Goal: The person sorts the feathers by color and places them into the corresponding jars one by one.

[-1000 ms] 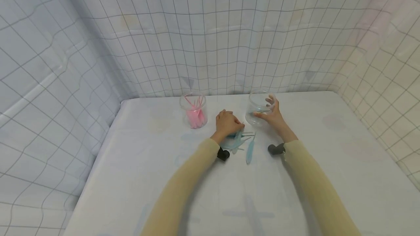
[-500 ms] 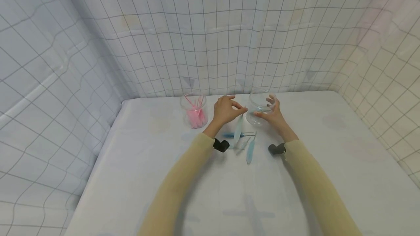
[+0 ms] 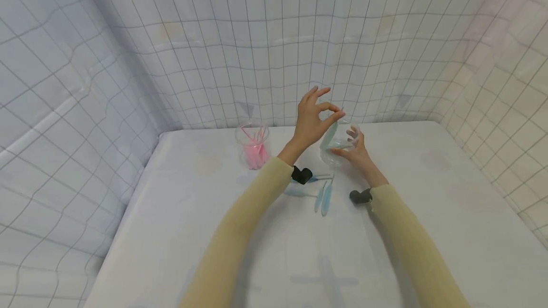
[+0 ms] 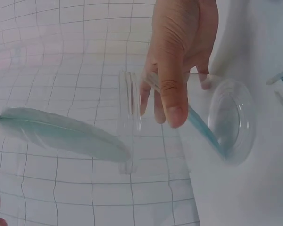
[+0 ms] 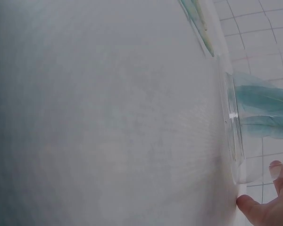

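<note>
My left hand [image 3: 311, 120] pinches a pale teal feather [image 3: 328, 136] by its quill between thumb and forefinger, the other fingers spread. In the left wrist view the feather's vane [image 4: 61, 132] points at the mouth of a clear glass jar [image 4: 233, 125], its tip overlapping the rim. My right hand [image 3: 358, 155] grips that jar from the right side, thumb in front and fingers behind. A darker teal feather [image 4: 205, 129] leans inside it. The right wrist view shows teal vanes [image 5: 264, 101] through the glass, near the jar's base.
Several blue feathers [image 3: 327, 199] lie on the white-covered table [image 3: 282, 260] in front of the jar, partly under my left wrist. Another glass jar [image 3: 236, 134] at the left holds pink feathers [image 3: 256, 156], quills up. A checked white curtain [image 3: 205, 61] hangs behind.
My left hand has lifted a pale feather from the pile, up and to the right, to over the jar's mouth. My right hand still holds the jar in place.
</note>
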`<control>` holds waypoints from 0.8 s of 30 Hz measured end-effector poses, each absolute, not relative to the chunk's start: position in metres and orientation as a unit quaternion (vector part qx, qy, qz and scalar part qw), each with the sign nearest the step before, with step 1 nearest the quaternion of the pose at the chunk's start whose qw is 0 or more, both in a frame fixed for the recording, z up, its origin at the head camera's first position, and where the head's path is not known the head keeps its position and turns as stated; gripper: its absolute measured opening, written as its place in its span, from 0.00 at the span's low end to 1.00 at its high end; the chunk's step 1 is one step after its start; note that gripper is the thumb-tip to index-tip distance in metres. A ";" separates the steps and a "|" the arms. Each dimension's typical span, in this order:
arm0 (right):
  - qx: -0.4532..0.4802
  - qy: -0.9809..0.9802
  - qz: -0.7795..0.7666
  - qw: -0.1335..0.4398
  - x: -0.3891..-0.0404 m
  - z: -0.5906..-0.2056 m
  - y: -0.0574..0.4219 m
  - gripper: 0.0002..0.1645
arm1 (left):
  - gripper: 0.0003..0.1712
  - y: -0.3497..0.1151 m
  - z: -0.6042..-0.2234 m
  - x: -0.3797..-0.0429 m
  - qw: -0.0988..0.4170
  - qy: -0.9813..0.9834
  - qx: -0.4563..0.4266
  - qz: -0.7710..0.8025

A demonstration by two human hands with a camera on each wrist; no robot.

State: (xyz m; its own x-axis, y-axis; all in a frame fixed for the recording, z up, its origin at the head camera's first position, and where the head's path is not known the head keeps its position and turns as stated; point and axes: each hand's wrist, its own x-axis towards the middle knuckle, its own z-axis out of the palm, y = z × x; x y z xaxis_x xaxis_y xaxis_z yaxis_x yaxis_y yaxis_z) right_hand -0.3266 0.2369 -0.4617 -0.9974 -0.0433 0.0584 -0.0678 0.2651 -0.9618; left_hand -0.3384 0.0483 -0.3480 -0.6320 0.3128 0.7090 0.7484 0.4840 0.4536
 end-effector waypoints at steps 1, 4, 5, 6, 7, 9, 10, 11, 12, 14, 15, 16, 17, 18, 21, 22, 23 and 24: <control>0.034 -0.794 0.606 0.011 -0.327 -0.462 0.237 0.63 | 0.12 0.052 -0.347 -0.341 0.297 -0.801 -0.335 -0.398; 0.033 -0.791 0.610 0.014 -0.327 -0.464 0.236 0.63 | 0.10 0.061 -0.346 -0.348 0.336 -0.766 -0.362 -0.412; 0.033 -0.792 0.610 0.015 -0.327 -0.464 0.236 0.63 | 0.10 0.064 -0.346 -0.350 0.339 -0.760 -0.368 -0.415; 0.032 -0.791 0.611 0.014 -0.326 -0.465 0.236 0.63 | 0.10 0.067 -0.347 -0.352 0.339 -0.757 -0.371 -0.416; 0.032 -0.790 0.613 0.012 -0.326 -0.465 0.236 0.62 | 0.10 0.069 -0.349 -0.354 0.334 -0.759 -0.373 -0.417; 0.032 -0.788 0.615 0.006 -0.324 -0.463 0.235 0.62 | 0.10 0.072 -0.354 -0.355 0.316 -0.773 -0.367 -0.411; 0.033 -0.787 0.617 0.002 -0.323 -0.462 0.234 0.62 | 0.10 0.073 -0.357 -0.356 0.302 -0.785 -0.361 -0.403; 0.033 -0.787 0.616 -0.002 -0.321 -0.459 0.233 0.61 | 0.11 0.074 -0.360 -0.356 0.290 -0.797 -0.356 -0.391; 0.035 -0.787 0.616 -0.006 -0.318 -0.456 0.232 0.61 | 0.11 0.074 -0.363 -0.355 0.277 -0.811 -0.352 -0.377; 0.040 -0.788 0.614 -0.011 -0.314 -0.449 0.230 0.62 | 0.12 0.074 -0.370 -0.354 0.253 -0.835 -0.345 -0.346; 0.040 -0.789 0.613 -0.014 -0.311 -0.445 0.229 0.62 | 0.12 0.073 -0.373 -0.354 0.242 -0.842 -0.346 -0.336; 0.044 -0.789 0.612 -0.015 -0.310 -0.442 0.229 0.62 | 0.13 0.072 -0.377 -0.354 0.233 -0.847 -0.347 -0.329; 0.045 -0.790 0.611 -0.017 -0.308 -0.440 0.229 0.62 | 0.13 0.071 -0.380 -0.353 0.226 -0.850 -0.347 -0.326; 0.046 -0.791 0.610 -0.018 -0.308 -0.439 0.229 0.62 | 0.14 0.069 -0.383 -0.352 0.218 -0.851 -0.345 -0.330; 0.051 -0.787 0.615 -0.011 -0.308 -0.439 0.230 0.62 | 0.13 0.062 -0.393 -0.350 0.206 -0.851 -0.326 -0.356; 0.051 -0.785 0.617 -0.007 -0.311 -0.442 0.231 0.62 | 0.13 0.059 -0.396 -0.348 0.203 -0.853 -0.317 -0.363; 0.048 -0.787 0.616 -0.004 -0.314 -0.445 0.232 0.62 | 0.13 0.055 -0.399 -0.347 0.199 -0.854 -0.307 -0.370; 0.047 -0.785 0.617 0.002 -0.317 -0.449 0.233 0.62 | 0.13 0.051 -0.402 -0.346 0.194 -0.856 -0.298 -0.374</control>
